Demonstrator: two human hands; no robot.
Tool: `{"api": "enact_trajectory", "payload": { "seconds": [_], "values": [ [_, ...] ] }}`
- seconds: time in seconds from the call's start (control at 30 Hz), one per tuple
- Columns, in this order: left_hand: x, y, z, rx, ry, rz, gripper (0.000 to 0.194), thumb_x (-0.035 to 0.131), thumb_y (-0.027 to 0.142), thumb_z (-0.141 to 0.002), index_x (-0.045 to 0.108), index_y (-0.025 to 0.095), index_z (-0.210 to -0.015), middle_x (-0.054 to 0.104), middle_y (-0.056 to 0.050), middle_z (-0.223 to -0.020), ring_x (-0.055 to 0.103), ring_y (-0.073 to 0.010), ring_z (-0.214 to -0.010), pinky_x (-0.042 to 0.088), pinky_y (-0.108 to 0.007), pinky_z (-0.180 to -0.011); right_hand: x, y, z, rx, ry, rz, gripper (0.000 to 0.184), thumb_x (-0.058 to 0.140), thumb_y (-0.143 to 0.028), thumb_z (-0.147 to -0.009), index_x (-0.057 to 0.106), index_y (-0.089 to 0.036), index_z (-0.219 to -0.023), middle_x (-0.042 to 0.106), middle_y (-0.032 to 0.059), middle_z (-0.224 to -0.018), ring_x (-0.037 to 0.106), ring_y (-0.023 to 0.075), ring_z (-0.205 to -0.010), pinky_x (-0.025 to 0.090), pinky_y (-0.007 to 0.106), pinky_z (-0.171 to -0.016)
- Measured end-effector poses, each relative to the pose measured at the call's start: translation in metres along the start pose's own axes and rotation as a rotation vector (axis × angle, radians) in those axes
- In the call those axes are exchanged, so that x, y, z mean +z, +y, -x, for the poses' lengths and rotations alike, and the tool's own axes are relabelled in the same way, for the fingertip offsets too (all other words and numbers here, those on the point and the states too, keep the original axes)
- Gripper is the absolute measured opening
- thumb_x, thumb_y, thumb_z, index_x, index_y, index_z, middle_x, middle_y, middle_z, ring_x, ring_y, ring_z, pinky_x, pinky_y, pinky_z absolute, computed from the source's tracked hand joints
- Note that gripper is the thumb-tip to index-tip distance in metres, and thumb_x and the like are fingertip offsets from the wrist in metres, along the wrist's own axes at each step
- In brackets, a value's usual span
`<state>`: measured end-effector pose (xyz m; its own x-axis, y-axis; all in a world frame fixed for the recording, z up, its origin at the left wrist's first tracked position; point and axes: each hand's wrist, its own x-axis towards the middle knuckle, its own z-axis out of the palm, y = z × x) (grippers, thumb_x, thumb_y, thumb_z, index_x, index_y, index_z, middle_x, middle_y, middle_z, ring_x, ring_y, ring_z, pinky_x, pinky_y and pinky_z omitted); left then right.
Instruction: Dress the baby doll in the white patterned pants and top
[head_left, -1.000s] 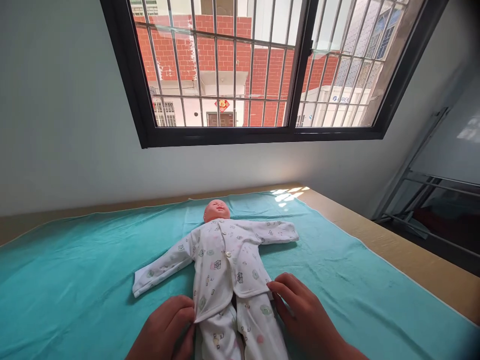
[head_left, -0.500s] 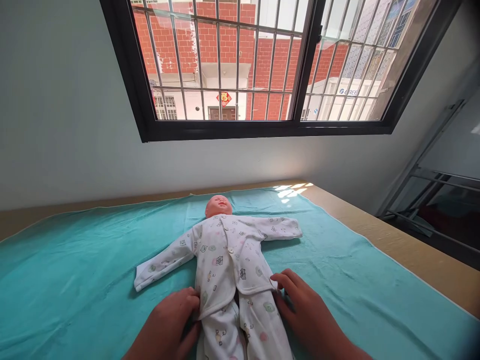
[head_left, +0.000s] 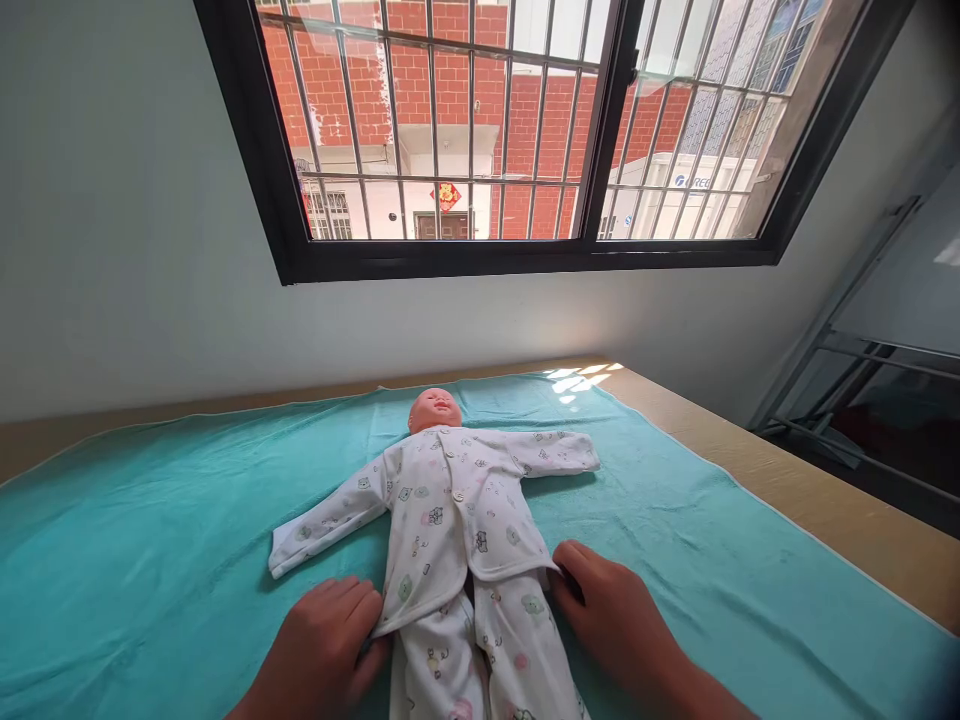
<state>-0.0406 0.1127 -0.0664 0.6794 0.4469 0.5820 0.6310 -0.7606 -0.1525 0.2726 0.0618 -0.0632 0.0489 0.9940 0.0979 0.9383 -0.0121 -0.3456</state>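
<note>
A baby doll (head_left: 436,410) lies on its back, its head toward the window. It wears a white printed jacket (head_left: 435,510), buttoned at the chest, with both sleeves spread wide, and matching white trousers (head_left: 517,640). My left hand (head_left: 326,635) is closed on the jacket's lower left corner and pulls it outward. On the other side my right hand (head_left: 600,600) pinches the lower right corner of the hem between thumb and fingers. Below the hem the two front edges part slightly over the trousers. The trouser ends are cut off by the picture's lower edge.
A turquoise cloth (head_left: 187,500) with light wrinkles covers most of the wooden table (head_left: 825,510). Behind it are a white wall (head_left: 450,325) and a black-framed barred window (head_left: 442,262). A metal frame (head_left: 832,330) stands at the right.
Both hands have closed on the jacket's lower corners and drawn them slightly outward, so the hem is spread wider. The doll stays in place; the view has shifted a little.
</note>
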Motion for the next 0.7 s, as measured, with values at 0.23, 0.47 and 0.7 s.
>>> {"api": "enact_trajectory", "payload": {
  "seconds": [0.23, 0.47, 0.7],
  "values": [
    [0.0023, 0.0000, 0.0010, -0.011, -0.039, -0.007, 0.017, 0.049, 0.011, -0.076, 0.046, 0.022, -0.065, 0.055, 0.001, -0.058, 0.051, -0.0152, -0.050, 0.032, -0.025, -0.048, -0.0024, -0.0010, -0.0007, -0.028, -0.012, 0.034, 0.024, 0.042, -0.027, -0.092, 0.042, -0.020, -0.070, 0.062, -0.0013, -0.072, 0.051, 0.0138, -0.062, 0.023, 0.026, -0.058],
    [0.0012, -0.0011, -0.0012, 0.001, -0.101, 0.029, 0.015, 0.050, 0.010, -0.077, 0.049, 0.021, -0.066, 0.058, 0.001, -0.059, 0.053, -0.0153, -0.052, 0.034, -0.025, -0.049, -0.0016, -0.0019, 0.0012, -0.076, -0.020, 0.098, 0.025, 0.042, -0.024, -0.092, 0.043, -0.019, -0.067, 0.062, -0.0001, -0.070, 0.050, 0.0136, -0.061, 0.021, 0.027, -0.056],
    [0.0023, -0.0005, -0.0038, 0.026, -0.133, 0.054, 0.018, 0.049, 0.010, -0.080, 0.048, 0.021, -0.065, 0.058, 0.001, -0.059, 0.053, -0.0162, -0.053, 0.033, -0.026, -0.049, -0.0010, -0.0012, 0.0007, -0.096, -0.011, 0.137, 0.025, 0.043, -0.022, -0.091, 0.044, -0.019, -0.066, 0.062, -0.0004, -0.069, 0.051, 0.0128, -0.060, 0.019, 0.027, -0.056]
  ]
}}
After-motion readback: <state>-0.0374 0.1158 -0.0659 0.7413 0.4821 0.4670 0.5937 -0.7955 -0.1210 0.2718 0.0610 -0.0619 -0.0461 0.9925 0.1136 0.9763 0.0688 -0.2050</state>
